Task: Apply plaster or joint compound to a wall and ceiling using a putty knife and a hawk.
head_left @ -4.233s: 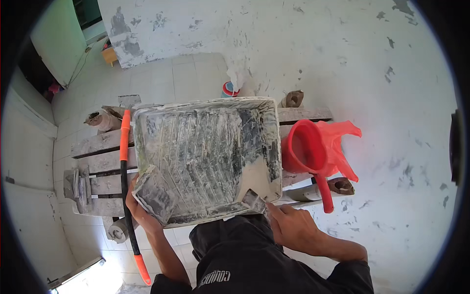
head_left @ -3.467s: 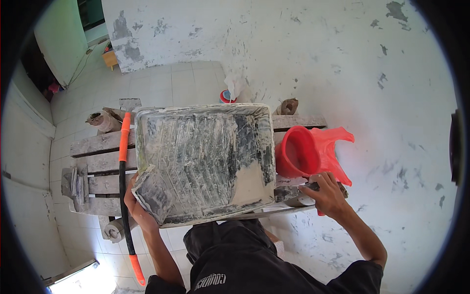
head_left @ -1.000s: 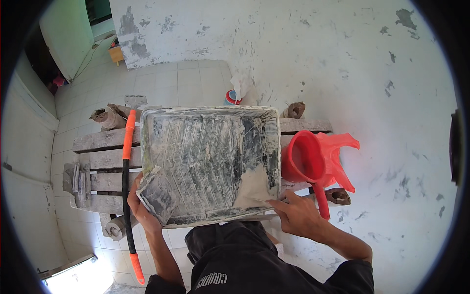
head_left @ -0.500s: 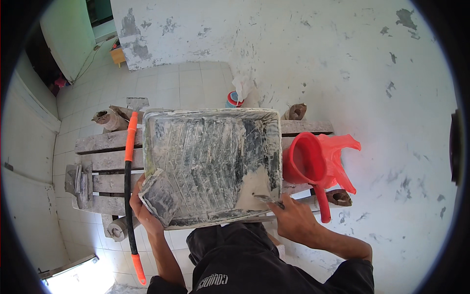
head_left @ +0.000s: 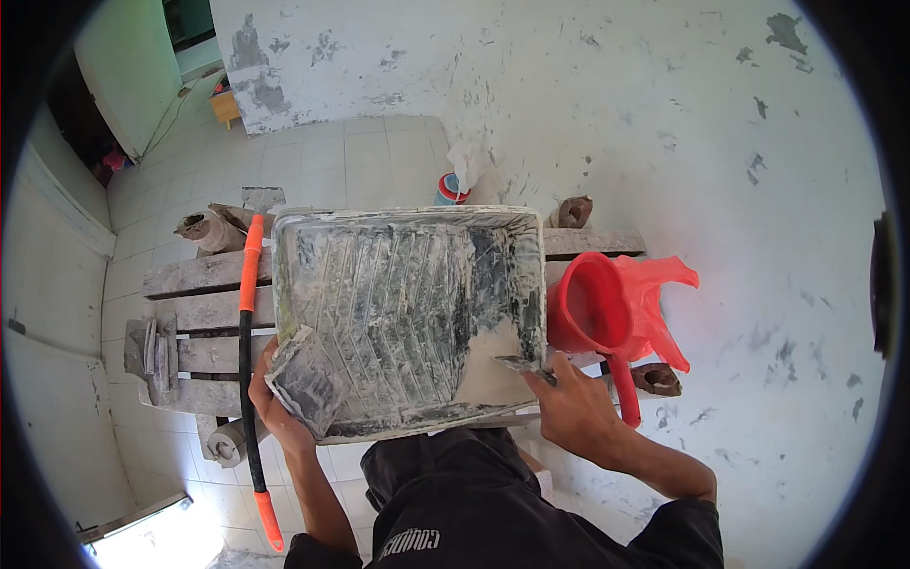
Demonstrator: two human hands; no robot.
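Note:
A large rectangular tray [head_left: 408, 220] smeared with grey-white plaster lies on a wooden plank bench [head_left: 194, 277]. My left hand [head_left: 270, 408] grips a plaster-caked flat trowel board [head_left: 305, 381] at the tray's near left corner. My right hand [head_left: 573, 408] holds a small putty knife [head_left: 526, 365], its blade over the pale plaster heap in the tray's near right corner.
A red plastic scoop with a long handle [head_left: 597, 313] stands just right of the tray, on a red plastic bag. A long orange-and-black handled scraper [head_left: 248, 341] lies along the tray's left side. A small paint can [head_left: 452, 190] sits by the wall behind the bench.
My right hand went right to the red scoop, then came back to the tray's near right corner, where the knife blade now reaches into the plaster. The left hand has stayed put.

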